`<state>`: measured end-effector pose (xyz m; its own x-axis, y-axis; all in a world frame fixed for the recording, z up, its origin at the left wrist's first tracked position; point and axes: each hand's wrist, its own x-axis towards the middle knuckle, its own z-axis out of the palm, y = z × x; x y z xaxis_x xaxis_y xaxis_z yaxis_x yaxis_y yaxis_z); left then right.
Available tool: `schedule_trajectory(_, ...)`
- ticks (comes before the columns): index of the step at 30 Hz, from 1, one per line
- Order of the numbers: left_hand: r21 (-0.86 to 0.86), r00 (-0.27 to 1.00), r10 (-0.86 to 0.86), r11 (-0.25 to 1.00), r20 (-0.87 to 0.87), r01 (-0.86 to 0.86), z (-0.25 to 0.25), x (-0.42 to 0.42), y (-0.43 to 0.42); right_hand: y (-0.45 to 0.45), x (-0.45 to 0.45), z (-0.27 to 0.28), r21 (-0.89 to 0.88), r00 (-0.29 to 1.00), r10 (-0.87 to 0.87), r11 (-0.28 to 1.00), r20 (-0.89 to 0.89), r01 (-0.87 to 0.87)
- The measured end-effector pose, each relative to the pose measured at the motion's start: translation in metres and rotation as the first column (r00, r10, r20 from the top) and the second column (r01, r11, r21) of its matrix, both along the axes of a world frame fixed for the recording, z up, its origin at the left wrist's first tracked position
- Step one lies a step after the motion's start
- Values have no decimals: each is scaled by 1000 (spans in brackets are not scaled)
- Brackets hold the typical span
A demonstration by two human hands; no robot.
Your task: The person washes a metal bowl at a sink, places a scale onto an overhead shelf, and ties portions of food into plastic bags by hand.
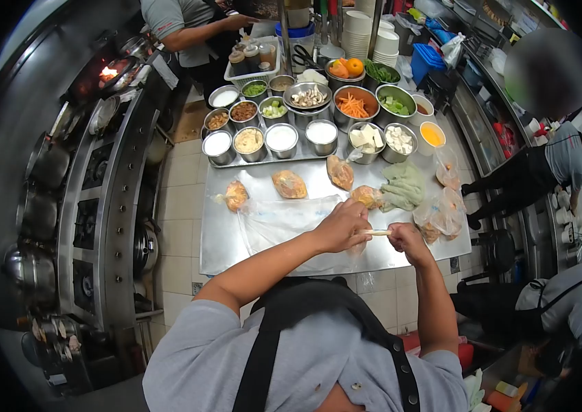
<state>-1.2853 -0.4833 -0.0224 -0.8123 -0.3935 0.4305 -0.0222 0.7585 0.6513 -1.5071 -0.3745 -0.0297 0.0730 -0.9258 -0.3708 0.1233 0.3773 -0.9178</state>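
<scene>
Over the near right of the desk [223,242], the left hand [341,226] has its fingers closed on one end of a pale strip [377,233] and the right hand [407,243] curls tightly round the other, apparently keeping it taut. Filled plastic bags [291,184] lie farther back, seemingly leaving both hands room.

Here in the middle, the right hand [409,245] is curled tight, and it swallows one end of that thin pale strip [379,233]; I lose the other end at the left hand's [343,226] fingertips. Up top, the picture's edge slices a co-worker [188,27] off, head out of my sight! Over right, a blurred patch [550,72] masks whatever's behind it. Marks on the plastic sheet [280,220]? Too faint for me to read. And the bagged food [289,185], smeared behind its wrapping: I can't name it.
</scene>
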Motion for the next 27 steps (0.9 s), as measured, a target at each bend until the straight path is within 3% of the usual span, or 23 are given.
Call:
schedule_trajectory(3,111,997,79,991,-8,-78,1,-2,-7,-1,4,1,-6,987,-159,987,21,159)
schedule_trajectory(6,131,952,305,945,-22,-300,-4,-20,-19,3,16,11,-17,952,-276,960,130,281)
schedule_trajectory(7,226,935,345,921,-85,-319,-3,-29,-20,6,23,17,3,932,-322,945,169,326)
schedule_trajectory(10,476,860,469,814,-199,-333,25,-54,-15,14,52,17,-77,810,-260,934,525,349)
schedule_trajectory(11,598,892,416,765,-176,-239,42,-54,-10,15,65,18,-116,735,-209,924,645,364)
schedule_trajectory(13,808,950,273,587,-153,-38,71,-52,5,9,79,14,-177,706,-177,900,686,398)
schedule_trajectory(14,816,980,150,577,-132,22,83,-43,11,2,79,10,-167,661,-245,852,709,496)
schedule_trajectory(15,687,974,85,721,-212,86,81,-37,11,-5,76,7,-155,607,-306,794,733,587)
schedule_trajectory(17,351,942,-83,915,-325,201,67,-27,6,-7,37,8,-334,902,-200,880,383,336)
schedule_trajectory(18,380,968,-102,906,-229,185,52,-20,0,-11,19,-10,-495,986,-164,856,22,153)
schedule_trajectory(19,481,982,-77,864,-171,151,42,-15,-3,-17,11,-12,-347,968,-36,929,249,124)
schedule_trajectory(21,659,998,-39,750,-46,60,22,-4,-2,-14,16,19,-325,959,-49,945,-279,-47)
schedule_trajectory(24,723,993,-84,681,-78,115,-4,5,2,-19,9,12,-220,904,133,946,-407,-239)
schedule_trajectory(27,602,985,-171,786,-7,141,-15,7,6,-25,10,6,-151,792,208,924,-574,-352)
